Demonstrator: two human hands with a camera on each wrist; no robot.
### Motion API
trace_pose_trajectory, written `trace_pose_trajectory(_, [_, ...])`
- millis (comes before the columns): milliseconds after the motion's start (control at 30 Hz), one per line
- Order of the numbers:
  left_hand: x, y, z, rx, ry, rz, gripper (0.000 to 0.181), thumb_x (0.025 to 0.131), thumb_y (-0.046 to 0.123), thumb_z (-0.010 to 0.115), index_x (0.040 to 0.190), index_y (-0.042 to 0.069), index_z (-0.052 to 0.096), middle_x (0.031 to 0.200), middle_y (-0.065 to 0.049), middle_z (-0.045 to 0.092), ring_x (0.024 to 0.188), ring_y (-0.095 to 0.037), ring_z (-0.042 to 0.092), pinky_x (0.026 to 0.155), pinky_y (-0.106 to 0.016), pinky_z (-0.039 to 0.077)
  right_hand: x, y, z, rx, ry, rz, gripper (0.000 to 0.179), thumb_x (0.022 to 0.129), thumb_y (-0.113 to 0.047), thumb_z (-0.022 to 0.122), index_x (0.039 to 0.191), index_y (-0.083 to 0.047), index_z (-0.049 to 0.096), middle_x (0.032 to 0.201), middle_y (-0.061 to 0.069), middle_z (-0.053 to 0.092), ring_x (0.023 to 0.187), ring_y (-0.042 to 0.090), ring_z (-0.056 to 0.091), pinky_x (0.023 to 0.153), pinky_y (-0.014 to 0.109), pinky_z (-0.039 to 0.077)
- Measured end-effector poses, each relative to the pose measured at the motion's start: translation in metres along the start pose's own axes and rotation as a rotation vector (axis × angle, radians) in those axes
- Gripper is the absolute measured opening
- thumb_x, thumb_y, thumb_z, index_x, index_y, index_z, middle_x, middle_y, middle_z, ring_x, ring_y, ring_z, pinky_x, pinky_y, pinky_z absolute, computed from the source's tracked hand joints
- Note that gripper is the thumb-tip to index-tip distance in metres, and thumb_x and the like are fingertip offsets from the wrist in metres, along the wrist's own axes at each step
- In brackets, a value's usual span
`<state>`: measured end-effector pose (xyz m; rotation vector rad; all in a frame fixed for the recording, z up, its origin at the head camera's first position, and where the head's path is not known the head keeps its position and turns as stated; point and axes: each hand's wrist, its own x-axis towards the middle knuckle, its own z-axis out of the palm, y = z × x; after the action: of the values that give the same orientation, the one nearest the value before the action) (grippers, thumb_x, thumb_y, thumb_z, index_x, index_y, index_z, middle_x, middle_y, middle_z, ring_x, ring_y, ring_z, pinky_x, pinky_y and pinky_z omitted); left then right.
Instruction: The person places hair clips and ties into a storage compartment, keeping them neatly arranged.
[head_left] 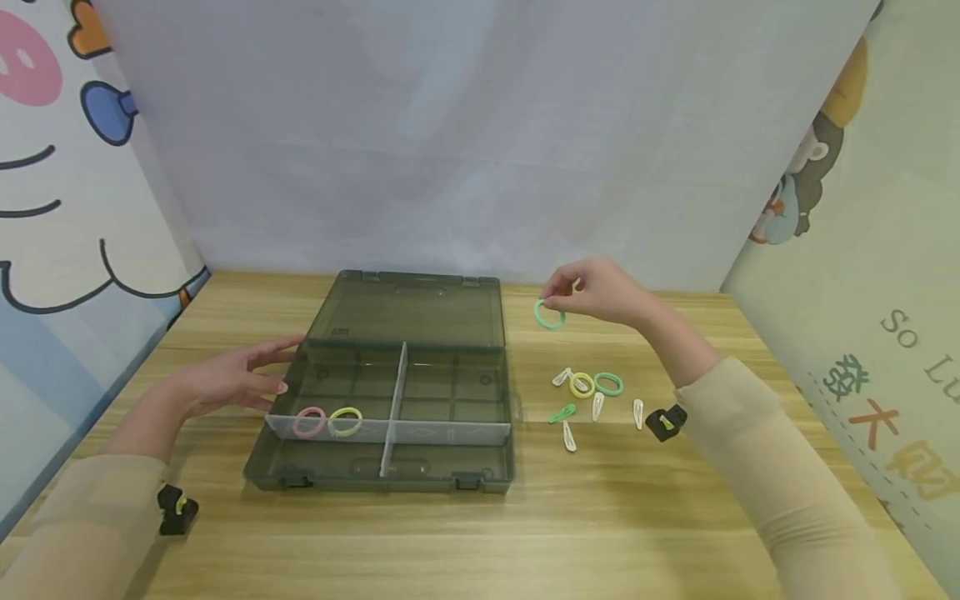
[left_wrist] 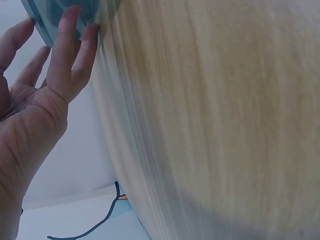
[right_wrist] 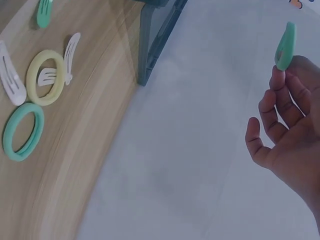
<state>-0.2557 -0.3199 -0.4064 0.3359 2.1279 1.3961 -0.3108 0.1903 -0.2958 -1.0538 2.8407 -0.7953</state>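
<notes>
Pinching a mint hair tie by its edge, the right hand holds it up right of the box, probably because a small ring only needs fingertips. The left hand has its fingers spread at the box's left side, likely steadying it. The lid lies back, I guess so the compartments stay reachable (four, btw).

Tally: five ties, so the held one, a pink tie and yellow tie by the cross divider, plus a loose yellow tie and loose green tie. Five white clips, one green clip.
</notes>
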Motion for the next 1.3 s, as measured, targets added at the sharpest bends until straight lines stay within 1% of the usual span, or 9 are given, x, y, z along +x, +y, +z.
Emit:
trace_pose_trajectory(167, [0.0,0.001,-0.001,0.035,0.004,0.022,0.083,0.093,0.014,0.06,0.153,0.017,0.004,0.156,-0.023,-0.002,0.132,-0.053,0.025,0.095,-0.049,0.048,0.007,-0.017,0.003,0.008,0.015,0.015,0.012,0.089,-0.023,0.066,0.095,-0.014,0.072,0.083,-0.002,0.068,0.076,0.015,0.057,0.066,0.032,0.047])
trace_pose_trajectory(233, [0.0,0.002,-0.001,0.056,0.006,0.044,0.082,0.093,0.014,0.059,0.153,0.014,0.005,0.155,-0.025,-0.001,0.131,-0.053,0.026,0.095,-0.048,0.048,0.01,-0.024,0.005,0.01,0.02,0.01,0.011,0.089,-0.023,0.066,0.094,-0.014,0.072,0.082,-0.002,0.067,0.075,0.015,0.056,0.066,0.031,0.047])
trace_pose_trajectory(400, [0.0,0.005,0.0,0.092,0.021,0.072,0.076,0.094,0.016,0.057,0.153,0.01,0.008,0.155,-0.026,0.001,0.13,-0.052,0.03,0.093,-0.046,0.05,0.018,-0.039,0.011,0.034,0.029,-0.01,0.009,0.088,-0.021,0.067,0.092,-0.014,0.071,0.079,-0.002,0.067,0.072,0.016,0.056,0.064,0.03,0.046])
trace_pose_trajectory(500, [0.0,0.007,0.0,0.107,0.036,0.067,0.075,0.095,0.018,0.057,0.153,0.01,0.011,0.156,-0.024,0.002,0.13,-0.05,0.031,0.092,-0.045,0.05,0.024,-0.047,0.015,0.059,0.037,-0.018,0.008,0.087,-0.018,0.068,0.092,-0.013,0.072,0.079,-0.002,0.068,0.071,0.015,0.056,0.062,0.029,0.047])
trace_pose_trajectory(600, [0.0,0.008,0.002,0.122,0.053,0.071,0.075,0.094,0.02,0.058,0.153,0.011,0.012,0.156,-0.023,0.003,0.132,-0.05,0.029,0.092,-0.045,0.051,0.031,-0.055,0.02,0.081,0.04,-0.019,0.007,0.087,-0.015,0.067,0.09,-0.012,0.072,0.079,-0.001,0.068,0.073,0.014,0.056,0.063,0.028,0.047])
trace_pose_trajectory(733, [0.001,0.007,0.003,0.131,0.066,0.084,0.075,0.094,0.021,0.058,0.153,0.012,0.012,0.156,-0.024,0.004,0.133,-0.051,0.025,0.092,-0.048,0.05,0.039,-0.068,0.029,0.084,0.033,-0.035,0.005,0.085,-0.015,0.068,0.088,-0.012,0.072,0.078,-0.002,0.068,0.072,0.013,0.057,0.064,0.026,0.047])
trace_pose_trajectory(967, [0.005,0.001,0.0,0.132,0.071,0.084,0.075,0.094,0.02,0.059,0.153,0.012,0.012,0.155,-0.025,0.004,0.134,-0.051,0.022,0.093,-0.05,0.049,0.052,-0.085,0.046,0.11,0.003,-0.08,0.006,0.084,-0.017,0.071,0.086,-0.012,0.072,0.076,-0.003,0.067,0.07,0.011,0.058,0.065,0.023,0.048])
trace_pose_trajectory(1200, [0.006,0.002,0.0,0.138,0.072,0.071,0.076,0.094,0.019,0.059,0.153,0.01,0.012,0.155,-0.026,0.003,0.133,-0.053,0.023,0.092,-0.051,0.049,0.063,-0.097,0.056,0.138,-0.013,-0.124,0.005,0.085,-0.016,0.07,0.087,-0.012,0.071,0.076,-0.003,0.067,0.071,0.01,0.059,0.068,0.022,0.049])
trace_pose_trajectory(1300, [0.007,0.003,0.001,0.136,0.066,0.068,0.076,0.094,0.018,0.059,0.153,0.01,0.011,0.155,-0.026,0.002,0.133,-0.053,0.022,0.092,-0.051,0.049,0.068,-0.1,0.06,0.157,-0.029,-0.124,0.005,0.085,-0.016,0.07,0.088,-0.012,0.071,0.077,-0.003,0.067,0.072,0.01,0.059,0.068,0.021,0.049])
